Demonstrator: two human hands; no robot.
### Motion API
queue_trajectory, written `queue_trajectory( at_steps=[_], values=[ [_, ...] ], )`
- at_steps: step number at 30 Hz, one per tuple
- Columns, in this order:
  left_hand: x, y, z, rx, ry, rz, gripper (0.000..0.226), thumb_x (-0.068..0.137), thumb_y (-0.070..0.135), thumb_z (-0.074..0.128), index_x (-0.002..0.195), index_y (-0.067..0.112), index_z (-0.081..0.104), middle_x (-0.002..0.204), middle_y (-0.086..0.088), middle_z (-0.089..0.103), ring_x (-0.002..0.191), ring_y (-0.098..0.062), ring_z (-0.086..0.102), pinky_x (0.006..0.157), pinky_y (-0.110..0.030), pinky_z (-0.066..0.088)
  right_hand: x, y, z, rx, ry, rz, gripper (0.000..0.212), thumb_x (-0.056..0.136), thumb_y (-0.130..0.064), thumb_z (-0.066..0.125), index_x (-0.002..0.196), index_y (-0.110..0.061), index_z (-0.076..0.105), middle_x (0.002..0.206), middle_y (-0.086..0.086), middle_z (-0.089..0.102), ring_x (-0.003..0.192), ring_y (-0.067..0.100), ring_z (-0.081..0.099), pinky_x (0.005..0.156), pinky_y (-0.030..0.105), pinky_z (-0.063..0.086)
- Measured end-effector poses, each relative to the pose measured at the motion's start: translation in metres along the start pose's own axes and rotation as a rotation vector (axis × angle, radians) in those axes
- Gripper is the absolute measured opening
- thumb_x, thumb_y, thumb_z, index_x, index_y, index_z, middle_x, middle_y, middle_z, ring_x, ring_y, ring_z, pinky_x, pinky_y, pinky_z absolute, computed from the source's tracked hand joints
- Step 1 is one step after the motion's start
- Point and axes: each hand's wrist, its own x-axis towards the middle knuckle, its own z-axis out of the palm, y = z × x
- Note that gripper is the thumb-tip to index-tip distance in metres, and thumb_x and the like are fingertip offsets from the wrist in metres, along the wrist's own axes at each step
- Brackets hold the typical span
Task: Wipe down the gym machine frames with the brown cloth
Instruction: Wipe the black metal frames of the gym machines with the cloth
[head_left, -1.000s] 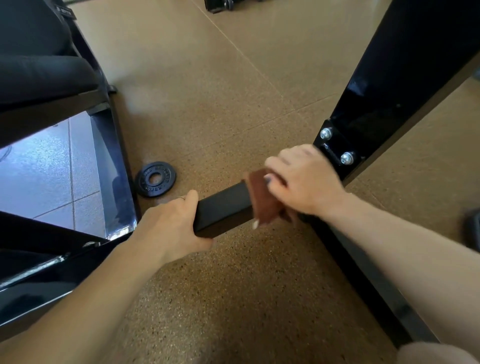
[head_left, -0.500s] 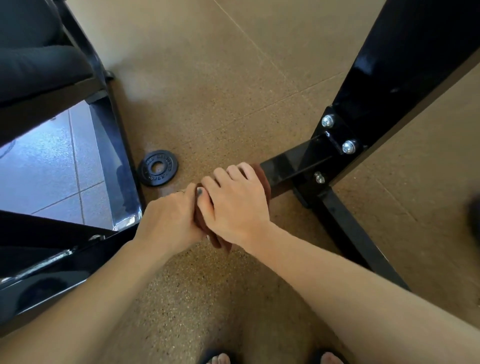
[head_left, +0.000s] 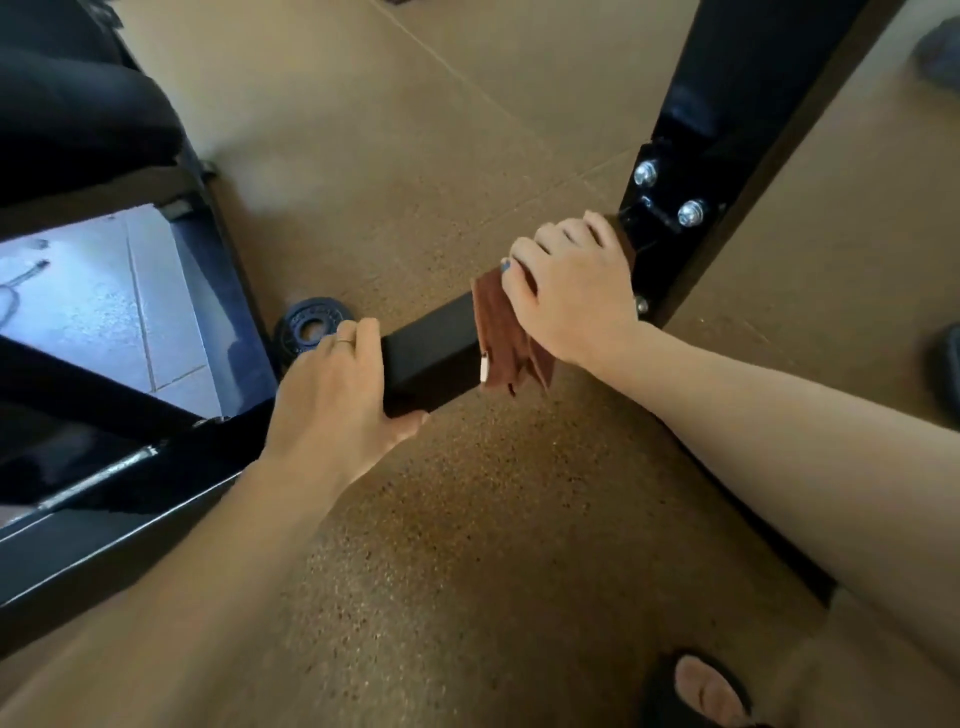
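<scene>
small weight plate (head_left: 313, 326) on the floor just behind the black crossbar (head_left: 429, 349), partly hidden by left hand (head_left: 338, 396); bolted upright post (head_left: 691, 171) at the bar's far end. left hand wraps the bar, thumb underneath. right hand (head_left: 571, 291) clutches the brown cloth (head_left: 501, 338) over the bar, right beside the post bracket, cloth ends hanging below. speckled brown floor (head_left: 467, 545), sandalled foot (head_left: 701, 691) near bottom edge

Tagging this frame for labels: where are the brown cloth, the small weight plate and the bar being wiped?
brown cloth (head_left: 503, 332), head view, hanging folds below the fingers.
weight plate (head_left: 306, 318), head view, rim left of its hole.
black bar (head_left: 428, 347), head view, bare top face between the hands.
</scene>
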Motion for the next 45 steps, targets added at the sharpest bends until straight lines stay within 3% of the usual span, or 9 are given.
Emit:
queue_trajectory(
  at_steps=[4, 8, 13, 17, 22, 27, 33, 39, 45],
  values=[
    [-0.053, -0.034, 0.005, 0.114, 0.059, -0.044, 0.098, 0.069, 0.043, 0.088, 0.145, 0.007, 0.036, 0.137, -0.019, 0.051, 0.124, -0.037, 0.052, 0.103, -0.05, 0.046, -0.008, -0.049, -0.015, 0.003, -0.16, -0.016, 0.052, 0.105, -0.046, 0.025, 0.119, -0.022, 0.069, 0.121, 0.006, 0.07, 0.117, 0.03, 0.061, 0.116, 0.053, 0.033],
    [-0.093, -0.071, 0.008, 0.185, 0.128, -0.099, 0.093, 0.076, 0.049, 0.08, 0.145, 0.001, 0.038, 0.141, -0.024, 0.048, 0.134, -0.042, 0.043, 0.117, -0.055, 0.026, -0.024, -0.149, -0.018, 0.095, -0.262, -0.152, 0.05, 0.104, -0.048, 0.025, 0.125, -0.026, 0.064, 0.128, 0.003, 0.065, 0.123, 0.031, 0.056, 0.118, 0.053, 0.027],
    [-0.114, -0.104, 0.0, 0.19, 0.121, -0.091, 0.086, 0.079, 0.057, 0.073, 0.141, 0.005, 0.045, 0.138, -0.02, 0.055, 0.129, -0.037, 0.05, 0.116, -0.05, 0.033, -0.042, -0.241, -0.012, 0.195, -0.236, -0.219, 0.045, 0.106, -0.045, 0.03, 0.127, -0.025, 0.065, 0.129, 0.004, 0.066, 0.124, 0.031, 0.056, 0.117, 0.053, 0.028],
    [-0.117, -0.11, -0.008, 0.219, 0.122, -0.049, 0.077, 0.076, 0.05, 0.079, 0.134, 0.007, 0.053, 0.132, -0.013, 0.061, 0.126, -0.031, 0.054, 0.117, -0.045, 0.028, -0.03, -0.197, -0.014, 0.181, -0.218, -0.356, 0.049, 0.105, -0.045, 0.025, 0.12, -0.024, 0.065, 0.115, 0.004, 0.069, 0.107, 0.028, 0.063, 0.1, 0.044, 0.041],
    [-0.129, -0.114, -0.01, 0.252, 0.087, -0.024, 0.074, 0.082, 0.044, 0.074, 0.142, 0.01, 0.05, 0.144, -0.01, 0.054, 0.14, -0.026, 0.043, 0.122, -0.044, 0.019, -0.013, -0.108, -0.012, -0.015, -0.185, -0.106, 0.061, 0.101, -0.047, 0.015, 0.114, -0.017, 0.067, 0.108, 0.009, 0.071, 0.104, 0.033, 0.064, 0.103, 0.046, 0.042],
    [-0.143, -0.125, -0.012, 0.122, 0.196, -0.206, 0.057, 0.079, 0.036, 0.08, 0.124, 0.01, 0.056, 0.127, -0.013, 0.057, 0.12, -0.034, 0.053, 0.106, -0.048, 0.042, -0.034, -0.171, -0.011, 0.024, -0.111, 0.026, 0.054, 0.104, -0.04, 0.024, 0.115, -0.015, 0.071, 0.119, 0.013, 0.07, 0.12, 0.037, 0.058, 0.116, 0.056, 0.033],
    [-0.155, -0.145, -0.008, 0.033, 0.192, -0.363, 0.077, 0.073, 0.058, 0.081, 0.127, 0.013, 0.051, 0.126, -0.01, 0.055, 0.112, -0.034, 0.057, 0.097, -0.048, 0.049, -0.078, -0.289, -0.012, 0.15, -0.179, -0.221, 0.055, 0.108, -0.044, 0.024, 0.147, -0.013, 0.047, 0.148, 0.014, 0.051, 0.142, 0.037, 0.039, 0.123, 0.057, 0.019],
    [-0.157, -0.147, -0.005, 0.001, 0.218, -0.428, 0.072, 0.075, 0.059, 0.078, 0.123, 0.013, 0.05, 0.123, -0.008, 0.056, 0.111, -0.031, 0.059, 0.096, -0.046, 0.05, -0.061, -0.239, -0.012, 0.125, -0.205, -0.452, 0.057, 0.108, -0.051, 0.022, 0.149, -0.02, 0.047, 0.145, 0.007, 0.053, 0.137, 0.03, 0.045, 0.122, 0.048, 0.027],
    [-0.161, -0.157, -0.001, 0.041, 0.213, -0.559, 0.085, 0.073, 0.073, 0.07, 0.125, 0.009, 0.05, 0.126, -0.011, 0.054, 0.117, -0.032, 0.056, 0.102, -0.043, 0.047, -0.043, -0.153, -0.009, 0.043, -0.095, -0.084, 0.063, 0.107, -0.046, 0.012, 0.13, -0.016, 0.062, 0.129, 0.011, 0.064, 0.126, 0.033, 0.054, 0.117, 0.049, 0.032]
  ],
)
